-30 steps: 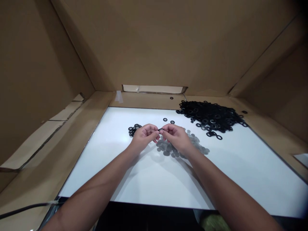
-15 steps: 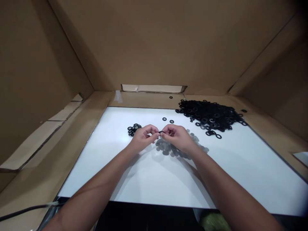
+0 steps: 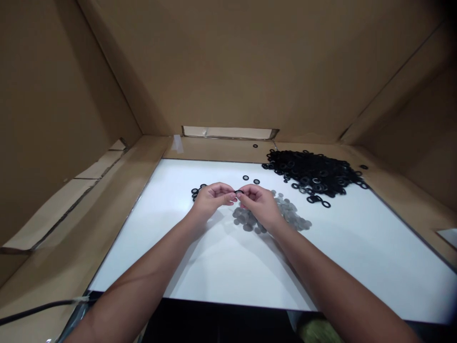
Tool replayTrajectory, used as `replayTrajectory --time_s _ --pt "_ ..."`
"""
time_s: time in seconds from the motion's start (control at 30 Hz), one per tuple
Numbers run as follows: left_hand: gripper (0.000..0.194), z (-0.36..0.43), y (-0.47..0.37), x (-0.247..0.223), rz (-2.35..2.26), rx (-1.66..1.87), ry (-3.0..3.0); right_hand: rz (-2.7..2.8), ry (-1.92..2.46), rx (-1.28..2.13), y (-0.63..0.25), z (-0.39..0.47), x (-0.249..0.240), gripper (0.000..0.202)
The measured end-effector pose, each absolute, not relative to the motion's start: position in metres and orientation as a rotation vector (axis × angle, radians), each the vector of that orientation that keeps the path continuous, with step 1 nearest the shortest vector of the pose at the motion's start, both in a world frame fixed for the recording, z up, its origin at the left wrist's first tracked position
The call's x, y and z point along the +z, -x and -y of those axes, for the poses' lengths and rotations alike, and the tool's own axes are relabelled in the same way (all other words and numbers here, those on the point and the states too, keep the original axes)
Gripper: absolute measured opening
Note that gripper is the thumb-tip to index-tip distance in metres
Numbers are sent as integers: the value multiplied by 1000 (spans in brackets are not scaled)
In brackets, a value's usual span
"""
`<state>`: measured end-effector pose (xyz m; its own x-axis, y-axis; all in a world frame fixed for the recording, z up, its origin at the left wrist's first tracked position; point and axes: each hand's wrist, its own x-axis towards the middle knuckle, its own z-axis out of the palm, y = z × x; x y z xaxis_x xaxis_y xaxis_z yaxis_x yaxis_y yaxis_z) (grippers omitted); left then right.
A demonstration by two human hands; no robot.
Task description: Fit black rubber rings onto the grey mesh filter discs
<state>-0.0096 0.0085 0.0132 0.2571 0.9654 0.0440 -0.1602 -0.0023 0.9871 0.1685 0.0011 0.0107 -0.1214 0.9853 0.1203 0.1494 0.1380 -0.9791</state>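
Between my fingertips is a black rubber ring (image 3: 239,192) with a grey disc showing in its middle. My left hand (image 3: 213,200) pinches its left edge, and my right hand (image 3: 260,202) pinches the right edge. Both hands are closed just above the white board. Under and beside my right hand lies a spread of small grey mesh-like discs (image 3: 293,214), partly hidden by it. Behind my left hand, a small cluster of black rings (image 3: 194,191) peeks out. Two black rings with grey centres (image 3: 246,177) rest a little beyond my hands.
A large heap of black rings (image 3: 314,171) lies at the back right, with a few loose ones (image 3: 325,204) at its front. Cardboard walls (image 3: 228,66) enclose the white board (image 3: 143,247) at the back and sides. A black cable (image 3: 39,312) runs in at the lower left.
The held ring has tilted, so its grey centre now shows. My hands have shifted slightly, covering more of the left cluster, and the whole view has moved a little.
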Motion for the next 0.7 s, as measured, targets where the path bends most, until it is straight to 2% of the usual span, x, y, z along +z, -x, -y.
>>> replayTrajectory --time_s 0.47,0.7 --pt "15 -7 6 1 -914 1256 -1595 1629 1233 1113 -181 1 26 21" --pt "22 -7 5 6 -812 1222 -1389 1441 1118 1129 -171 2 19 25"
